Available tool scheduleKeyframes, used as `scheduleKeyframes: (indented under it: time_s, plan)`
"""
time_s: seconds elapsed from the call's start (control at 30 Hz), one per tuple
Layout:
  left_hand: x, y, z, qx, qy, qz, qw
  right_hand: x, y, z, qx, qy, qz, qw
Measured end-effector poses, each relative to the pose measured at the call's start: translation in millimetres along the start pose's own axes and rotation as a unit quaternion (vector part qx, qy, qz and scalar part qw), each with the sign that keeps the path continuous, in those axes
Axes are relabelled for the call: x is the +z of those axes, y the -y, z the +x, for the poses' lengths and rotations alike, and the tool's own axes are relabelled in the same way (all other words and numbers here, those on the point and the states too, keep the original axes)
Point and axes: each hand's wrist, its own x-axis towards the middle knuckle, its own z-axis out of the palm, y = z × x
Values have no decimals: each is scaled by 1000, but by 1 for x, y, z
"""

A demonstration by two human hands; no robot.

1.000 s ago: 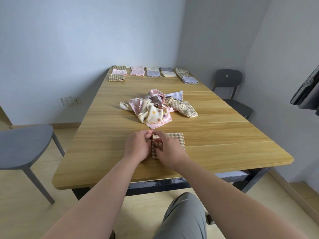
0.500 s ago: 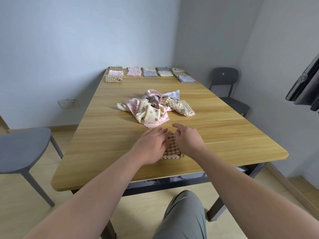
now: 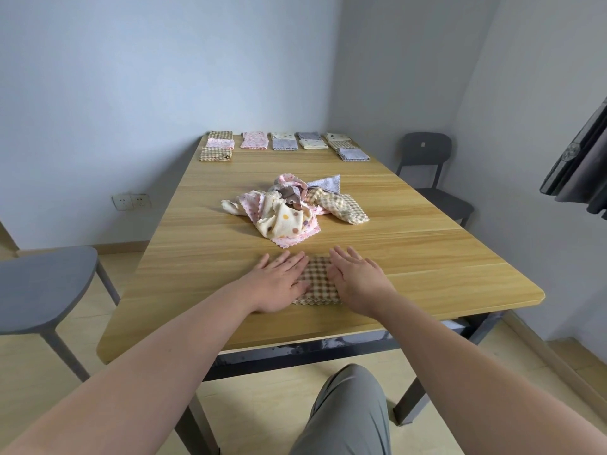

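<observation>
A folded brown-and-cream checked cloth [image 3: 317, 282] lies flat near the front edge of the wooden table [image 3: 427, 257]. My left hand [image 3: 279, 280] presses flat on its left side with straight fingers. My right hand [image 3: 356, 279] lies flat on its right side, fingers straight and pointing away from me. Only a strip of the cloth shows between the two hands. Just beyond it sits a loose heap of unfolded cloths [image 3: 292, 211] in pink, cream with dots, checked and grey.
Several folded cloths [image 3: 282, 144] lie in rows along the table's far edge. A grey chair [image 3: 42, 290] stands at the left, a dark chair [image 3: 430, 178] at the far right. Dark fabric [image 3: 581, 165] hangs at the right edge. My knee [image 3: 348, 412] is below the table.
One second ago both hands pinched the checked cloth while folding it. Since then the fingers have straightened and both hands have spread flat on the folded cloth.
</observation>
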Motion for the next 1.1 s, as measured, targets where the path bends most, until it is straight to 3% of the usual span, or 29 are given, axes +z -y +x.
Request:
scheduleKeyframes:
  time_s: [0.13,0.3,0.37,0.47,0.63,0.83,0.97,1.1]
  plan:
    - [-3,-1,1,-4,10,-19,1000,3,3,-3,6,68,-35,997]
    - [-14,-7,8,-37,-37,-123,991,-11,3,-9,50,-60,76,994]
    - [-13,-9,10,-56,-85,-179,978,-11,1,-12,70,-66,74,993]
    - [-15,-15,13,-81,-141,-156,974,-7,1,-14,103,-106,55,988]
    - [-32,-22,17,-139,-114,-170,969,0,14,-13,127,-117,44,984]
    - [-43,-19,19,-147,-113,-289,939,-1,8,0,183,-59,180,965]
    - [-53,-22,17,-141,-123,-380,906,-14,-6,-6,173,-78,409,892]
    - [-67,-29,18,-68,-53,-466,880,-35,-28,-21,124,-126,489,854]
